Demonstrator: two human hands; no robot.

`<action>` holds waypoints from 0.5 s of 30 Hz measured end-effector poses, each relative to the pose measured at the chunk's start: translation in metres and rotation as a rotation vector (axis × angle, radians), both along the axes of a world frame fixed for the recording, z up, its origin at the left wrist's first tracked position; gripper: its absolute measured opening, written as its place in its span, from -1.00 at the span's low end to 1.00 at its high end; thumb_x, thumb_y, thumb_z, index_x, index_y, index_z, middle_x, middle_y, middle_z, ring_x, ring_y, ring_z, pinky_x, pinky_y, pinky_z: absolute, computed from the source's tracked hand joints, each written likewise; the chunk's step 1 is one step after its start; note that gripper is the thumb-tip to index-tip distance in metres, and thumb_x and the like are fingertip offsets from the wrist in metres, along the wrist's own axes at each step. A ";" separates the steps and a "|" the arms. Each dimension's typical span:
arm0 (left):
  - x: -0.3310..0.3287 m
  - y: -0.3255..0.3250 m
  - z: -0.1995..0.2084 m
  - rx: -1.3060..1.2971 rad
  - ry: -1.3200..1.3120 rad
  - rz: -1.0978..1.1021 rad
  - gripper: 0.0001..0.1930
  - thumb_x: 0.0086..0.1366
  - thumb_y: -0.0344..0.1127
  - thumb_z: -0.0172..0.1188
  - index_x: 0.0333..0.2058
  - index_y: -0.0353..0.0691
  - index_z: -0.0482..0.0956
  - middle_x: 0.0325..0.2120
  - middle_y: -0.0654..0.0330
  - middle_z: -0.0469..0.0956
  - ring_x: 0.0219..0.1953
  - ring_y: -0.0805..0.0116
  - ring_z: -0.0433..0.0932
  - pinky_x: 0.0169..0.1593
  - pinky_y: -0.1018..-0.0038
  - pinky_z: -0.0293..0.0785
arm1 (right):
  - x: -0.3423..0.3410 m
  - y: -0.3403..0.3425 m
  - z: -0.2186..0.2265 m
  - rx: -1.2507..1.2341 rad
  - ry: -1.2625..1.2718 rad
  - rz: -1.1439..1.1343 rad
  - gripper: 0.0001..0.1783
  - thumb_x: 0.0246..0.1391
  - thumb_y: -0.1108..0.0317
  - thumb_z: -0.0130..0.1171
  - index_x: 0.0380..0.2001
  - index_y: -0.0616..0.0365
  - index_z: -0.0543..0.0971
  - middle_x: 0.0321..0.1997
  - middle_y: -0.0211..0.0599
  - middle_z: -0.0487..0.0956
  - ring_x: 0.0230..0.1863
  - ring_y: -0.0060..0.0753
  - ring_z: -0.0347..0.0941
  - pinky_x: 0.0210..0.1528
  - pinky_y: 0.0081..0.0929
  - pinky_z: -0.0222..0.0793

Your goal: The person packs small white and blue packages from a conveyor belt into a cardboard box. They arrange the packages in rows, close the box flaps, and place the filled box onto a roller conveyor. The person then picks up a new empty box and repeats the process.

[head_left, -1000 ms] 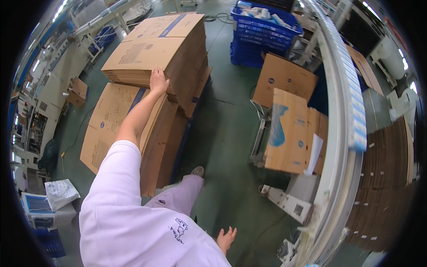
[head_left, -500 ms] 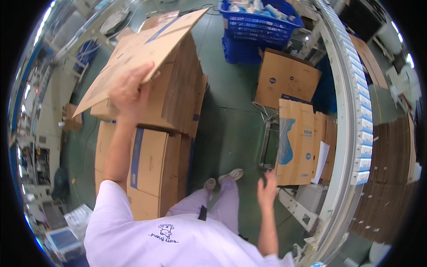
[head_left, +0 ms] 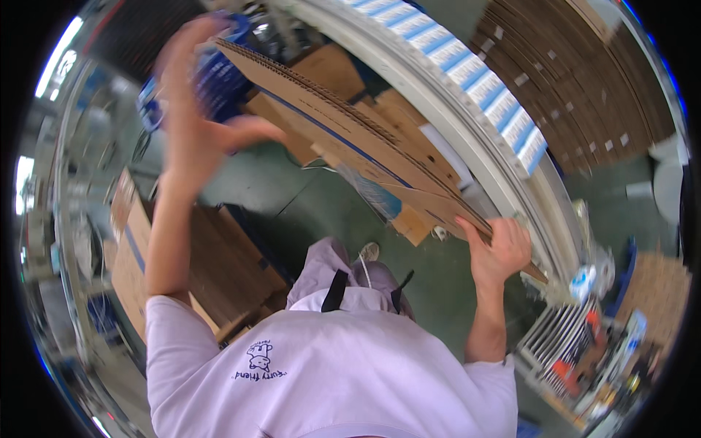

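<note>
Before us the carton (head_left: 314, 106) slants from far left to near right, the conveyor (head_left: 478, 160) on its right. Packs (head_left: 467, 73) line the conveyor's far edge; behind that we see a cardboard stack (head_left: 577, 95). A box pile (head_left: 223, 252) stands on the floor (head_left: 434, 285) to our left, a basket (head_left: 219, 95) beyond it.

A green floor (head_left: 431, 286) spans the middle of the frame, with a shoe (head_left: 370, 252) on it below centre. At the left, a stack of brown cardboard cartons (head_left: 232, 252) stands on the floor beside a blue edge, perhaps a pallet's. From top centre toward the right runs a pale metal conveyor (head_left: 522, 191), carrying a row of white-and-blue packs (head_left: 467, 73). At lower right, orange objects (head_left: 564, 374), too blurred to identify, lie on a pale slatted rack (head_left: 549, 334).
</note>
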State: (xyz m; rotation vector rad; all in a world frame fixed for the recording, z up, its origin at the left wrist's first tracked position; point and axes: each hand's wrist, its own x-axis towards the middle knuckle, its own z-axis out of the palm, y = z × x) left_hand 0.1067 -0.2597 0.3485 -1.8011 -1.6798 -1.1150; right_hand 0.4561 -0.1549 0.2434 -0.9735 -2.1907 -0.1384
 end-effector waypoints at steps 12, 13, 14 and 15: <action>0.013 0.210 -0.096 -1.557 -0.469 -1.422 -0.43 0.22 -0.18 0.09 0.18 -0.12 0.16 0.12 0.04 0.23 0.17 0.13 0.18 0.22 0.32 0.10 | -0.026 0.062 -0.043 0.052 0.331 -0.740 -0.28 0.11 0.04 -0.05 0.23 0.19 0.06 0.24 0.06 0.06 0.29 -0.03 -0.06 0.29 -0.10 -0.30; 0.004 0.226 -0.098 -1.649 -0.645 -1.450 -0.41 0.22 -0.14 0.10 0.19 -0.13 0.15 0.14 0.05 0.21 0.19 0.15 0.16 0.24 0.31 0.07 | -0.039 0.066 -0.057 0.087 0.635 -0.788 -0.23 0.11 0.10 -0.02 0.27 0.22 -0.05 0.30 0.08 -0.01 0.32 -0.05 -0.12 0.31 -0.12 -0.35; -0.006 0.247 -0.093 -1.665 -0.568 -1.337 -0.33 0.12 -0.10 0.22 0.17 -0.16 0.20 0.15 0.07 0.21 0.19 0.22 0.14 0.26 0.29 -0.05 | -0.065 0.060 -0.057 -0.066 1.198 -0.539 -0.14 0.03 0.35 0.04 0.27 0.30 -0.18 0.35 0.00 -0.10 0.34 -0.17 -0.15 0.32 -0.24 -0.33; -0.018 0.258 -0.092 -1.546 -0.593 -1.270 -0.41 0.10 -0.23 0.22 0.12 -0.18 0.28 0.01 0.08 0.36 0.08 0.28 0.31 0.16 0.34 0.18 | -0.075 0.053 -0.052 -0.103 1.234 -0.513 -0.14 -0.01 0.39 0.05 0.27 0.29 -0.16 0.35 -0.02 -0.09 0.34 -0.19 -0.14 0.32 -0.28 -0.30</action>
